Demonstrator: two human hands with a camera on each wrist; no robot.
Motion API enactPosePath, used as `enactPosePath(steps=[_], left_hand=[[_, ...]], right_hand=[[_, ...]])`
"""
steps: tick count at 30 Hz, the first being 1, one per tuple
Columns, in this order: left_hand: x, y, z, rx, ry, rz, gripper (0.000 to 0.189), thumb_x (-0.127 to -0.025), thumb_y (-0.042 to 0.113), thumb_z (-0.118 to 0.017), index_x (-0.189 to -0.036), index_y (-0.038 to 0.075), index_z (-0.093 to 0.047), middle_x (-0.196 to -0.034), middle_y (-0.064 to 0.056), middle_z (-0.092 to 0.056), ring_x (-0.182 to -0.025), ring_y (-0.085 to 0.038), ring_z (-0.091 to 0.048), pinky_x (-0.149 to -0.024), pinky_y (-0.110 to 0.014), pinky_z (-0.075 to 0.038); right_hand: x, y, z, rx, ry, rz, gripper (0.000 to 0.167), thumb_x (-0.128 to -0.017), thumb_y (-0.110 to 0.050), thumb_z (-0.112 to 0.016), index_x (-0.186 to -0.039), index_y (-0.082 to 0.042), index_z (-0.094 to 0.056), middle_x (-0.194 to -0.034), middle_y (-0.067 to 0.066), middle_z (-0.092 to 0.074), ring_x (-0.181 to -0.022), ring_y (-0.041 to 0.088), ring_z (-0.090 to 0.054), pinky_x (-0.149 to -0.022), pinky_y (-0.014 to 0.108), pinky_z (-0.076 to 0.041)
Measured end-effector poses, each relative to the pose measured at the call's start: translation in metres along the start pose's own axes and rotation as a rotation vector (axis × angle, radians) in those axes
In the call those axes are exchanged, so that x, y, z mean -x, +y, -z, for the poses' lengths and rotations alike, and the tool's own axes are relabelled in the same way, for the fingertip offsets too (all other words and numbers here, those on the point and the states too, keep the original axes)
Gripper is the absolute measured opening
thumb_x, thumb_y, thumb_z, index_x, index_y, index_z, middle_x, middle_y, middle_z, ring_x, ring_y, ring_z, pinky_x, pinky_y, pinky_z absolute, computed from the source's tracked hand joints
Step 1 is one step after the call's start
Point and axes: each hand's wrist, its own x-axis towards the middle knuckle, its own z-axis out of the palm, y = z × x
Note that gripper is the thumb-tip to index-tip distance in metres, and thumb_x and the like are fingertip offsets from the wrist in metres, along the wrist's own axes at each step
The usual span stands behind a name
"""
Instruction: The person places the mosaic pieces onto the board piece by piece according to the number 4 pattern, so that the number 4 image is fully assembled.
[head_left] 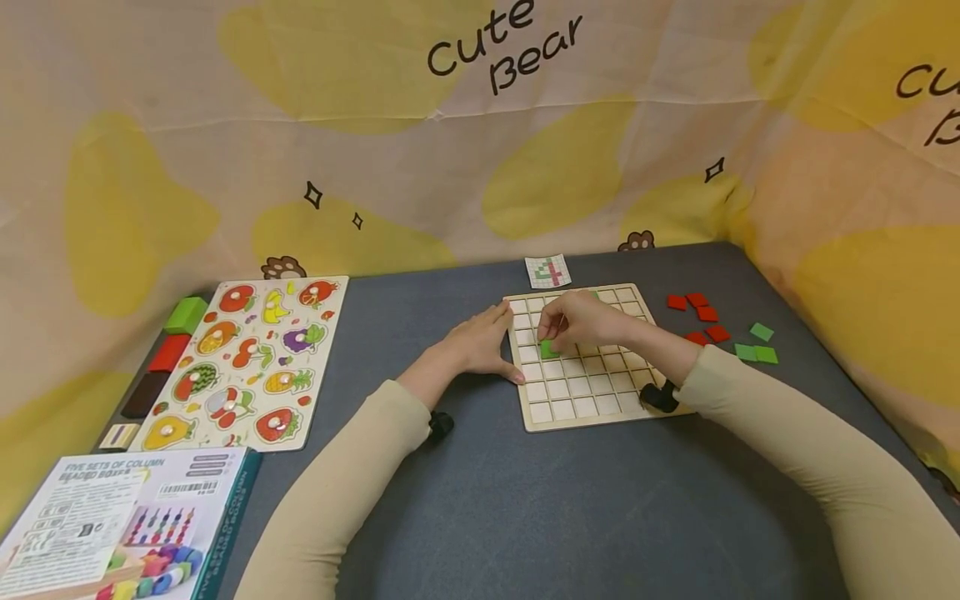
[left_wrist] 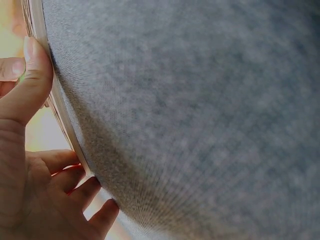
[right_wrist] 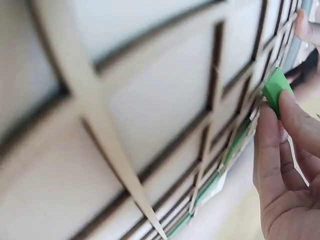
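A wooden grid board (head_left: pixel 600 423) with white square cells lies on the dark table. My right hand (head_left: pixel 588 321) is over its left part and pinches a green square tile (head_left: pixel 549 350) between thumb and fingers. In the right wrist view that tile (right_wrist: pixel 275 90) stands tilted against the grid, and more green shows in cells farther along. My left hand (head_left: pixel 476 343) rests along the board's left edge, thumb and fingers spread and touching it, as the left wrist view shows. Most of the laid green pieces are hidden behind the right hand in the head view.
A small pattern card (head_left: pixel 547 272) lies behind the board. Several loose red tiles (head_left: pixel 707 313) and green tiles (head_left: pixel 766 355) lie to the right. On the left are a fruit puzzle board (head_left: pixel 281 358), coloured blocks (head_left: pixel 169 353) and a boxed bead set (head_left: pixel 165 517). Printed cloth walls surround the table.
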Motion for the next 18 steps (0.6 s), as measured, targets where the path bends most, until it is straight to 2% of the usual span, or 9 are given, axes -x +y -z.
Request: enactPosePath(steps=[9,18], left_hand=[[-0.0007,-0.0002,-0.0011,0.002,0.007,0.003,0.121,-0.074,0.064,-0.076,-0.161,0.011,-0.011,-0.170,-0.007,-0.003,-0.157,-0.028,-0.013,-0.125,-0.050,-0.025],[0.0004,0.0004,-0.0001,0.014,-0.002,0.012,0.121,-0.074,0.064,-0.076,-0.161,0.011,-0.009,-0.170,-0.006,-0.001,-0.157,-0.028,-0.011,-0.125,-0.050,-0.024]], right_hand=[[-0.0001,-0.0011,-0.0038,0.021,0.050,-0.051,0.010,-0.078,-0.001,-0.080,-0.085,-0.007,-0.078,-0.084,0.007,-0.076,-0.075,0.011,-0.068,-0.071,0.026,-0.056],[-0.0018,0.0028,-0.0063,0.081,0.057,-0.040,0.013,-0.078,-0.004,-0.081,-0.089,-0.011,-0.081,-0.090,0.005,-0.079,-0.081,0.012,-0.072,-0.073,0.028,-0.058]])
